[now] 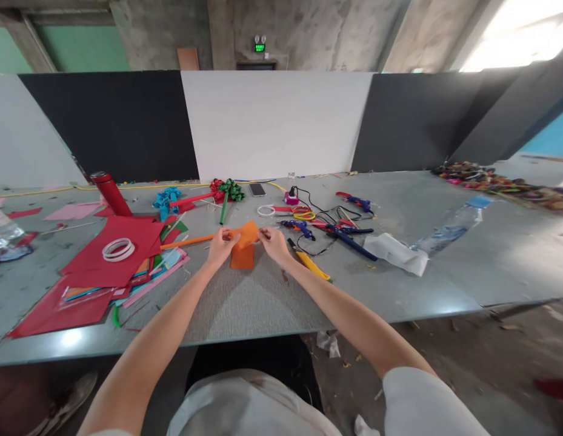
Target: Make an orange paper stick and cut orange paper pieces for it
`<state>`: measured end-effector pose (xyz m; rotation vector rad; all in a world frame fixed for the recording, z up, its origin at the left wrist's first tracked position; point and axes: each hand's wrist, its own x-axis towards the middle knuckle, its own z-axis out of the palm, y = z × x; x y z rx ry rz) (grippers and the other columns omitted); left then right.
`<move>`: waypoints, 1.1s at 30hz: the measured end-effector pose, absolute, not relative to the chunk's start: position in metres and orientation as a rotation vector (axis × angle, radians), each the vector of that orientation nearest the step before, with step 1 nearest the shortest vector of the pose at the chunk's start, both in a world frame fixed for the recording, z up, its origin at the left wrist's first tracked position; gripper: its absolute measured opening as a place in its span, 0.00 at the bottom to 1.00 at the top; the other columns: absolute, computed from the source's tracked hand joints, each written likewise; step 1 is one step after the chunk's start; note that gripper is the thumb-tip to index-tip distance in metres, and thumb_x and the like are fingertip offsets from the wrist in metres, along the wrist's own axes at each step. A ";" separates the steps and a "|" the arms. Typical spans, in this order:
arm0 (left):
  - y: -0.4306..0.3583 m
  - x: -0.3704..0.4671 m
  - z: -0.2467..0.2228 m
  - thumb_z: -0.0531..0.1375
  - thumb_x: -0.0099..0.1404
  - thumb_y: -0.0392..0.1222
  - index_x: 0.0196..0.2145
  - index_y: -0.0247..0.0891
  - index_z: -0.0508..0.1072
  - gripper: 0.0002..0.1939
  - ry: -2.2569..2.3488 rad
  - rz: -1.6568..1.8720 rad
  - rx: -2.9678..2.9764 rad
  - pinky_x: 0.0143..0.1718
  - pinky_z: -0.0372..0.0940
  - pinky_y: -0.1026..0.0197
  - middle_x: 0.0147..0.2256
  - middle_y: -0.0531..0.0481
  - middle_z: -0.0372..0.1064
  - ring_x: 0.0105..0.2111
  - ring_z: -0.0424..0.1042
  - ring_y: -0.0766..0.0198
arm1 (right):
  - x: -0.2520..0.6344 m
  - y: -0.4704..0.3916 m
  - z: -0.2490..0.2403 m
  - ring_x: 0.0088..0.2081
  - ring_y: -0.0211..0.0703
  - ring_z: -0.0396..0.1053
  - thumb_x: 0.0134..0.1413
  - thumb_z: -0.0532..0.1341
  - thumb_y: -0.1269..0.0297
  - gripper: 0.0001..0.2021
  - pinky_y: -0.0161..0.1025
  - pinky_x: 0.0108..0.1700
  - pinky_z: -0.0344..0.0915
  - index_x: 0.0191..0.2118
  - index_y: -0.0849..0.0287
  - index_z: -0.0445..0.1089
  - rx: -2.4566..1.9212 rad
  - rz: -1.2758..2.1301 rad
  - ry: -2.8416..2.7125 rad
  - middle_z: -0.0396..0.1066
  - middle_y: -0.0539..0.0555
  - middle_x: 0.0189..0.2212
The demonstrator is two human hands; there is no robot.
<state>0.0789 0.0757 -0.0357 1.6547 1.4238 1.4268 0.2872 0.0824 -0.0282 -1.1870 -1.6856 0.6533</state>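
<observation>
In the head view, a piece of orange paper [246, 234] is stretched between my two hands above the table. My left hand [222, 245] pinches its left side, and my right hand [272, 243] pinches its right edge. Just below lies a second, darker orange paper piece [242, 259], partly covered by the held one. An orange stick [186, 241] lies left of my left hand, its right end by my fingers; whether they touch it I cannot tell. To the right of my right hand are a yellow-handled cutter [314, 266] and a blue glue gun [299, 227].
Red paper sheets [97, 260] with white tape rolls [118, 249] cover the left. Behind stand a red bottle [112, 195], ribbon flowers [229, 190] and a phone [258, 190]. Scissors [303, 213], cables, crumpled tissue [396, 254] and a water bottle [456, 229] lie right.
</observation>
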 end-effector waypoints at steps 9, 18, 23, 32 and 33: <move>0.060 0.089 -0.020 0.62 0.66 0.46 0.43 0.34 0.71 0.13 1.105 1.178 1.491 0.30 0.70 0.59 0.30 0.45 0.76 0.25 0.75 0.62 | 0.285 0.087 -0.031 0.28 0.40 0.72 0.53 0.63 0.51 0.15 0.37 0.33 0.69 0.35 0.59 0.69 -0.937 0.907 -1.408 0.76 0.53 0.28; 0.053 0.094 -0.009 0.66 0.62 0.48 0.40 0.36 0.70 0.15 0.976 1.172 1.466 0.24 0.64 0.64 0.24 0.53 0.70 0.20 0.69 0.68 | 0.285 0.077 -0.019 0.26 0.40 0.68 0.52 0.64 0.50 0.15 0.37 0.30 0.65 0.35 0.58 0.71 -0.854 0.980 -1.395 0.72 0.50 0.26; 0.049 0.096 -0.003 0.64 0.61 0.43 0.44 0.38 0.71 0.14 0.926 1.296 1.305 0.27 0.62 0.65 0.25 0.54 0.70 0.23 0.68 0.68 | 0.284 0.070 -0.010 0.28 0.39 0.68 0.49 0.63 0.56 0.14 0.37 0.33 0.66 0.41 0.56 0.70 -0.773 1.103 -1.333 0.72 0.49 0.28; 0.046 0.095 -0.001 0.57 0.65 0.48 0.39 0.37 0.73 0.12 0.830 1.254 1.228 0.30 0.66 0.61 0.28 0.47 0.75 0.26 0.73 0.63 | 0.283 0.069 -0.009 0.27 0.37 0.66 0.46 0.59 0.59 0.08 0.36 0.32 0.63 0.32 0.56 0.70 -0.733 1.111 -1.323 0.69 0.48 0.26; 0.046 0.095 -0.002 0.57 0.67 0.51 0.41 0.37 0.73 0.15 0.818 1.230 1.218 0.29 0.67 0.61 0.28 0.46 0.75 0.25 0.73 0.63 | 0.283 0.068 -0.009 0.27 0.37 0.65 0.47 0.59 0.60 0.08 0.36 0.32 0.63 0.32 0.57 0.70 -0.734 1.088 -1.352 0.69 0.48 0.26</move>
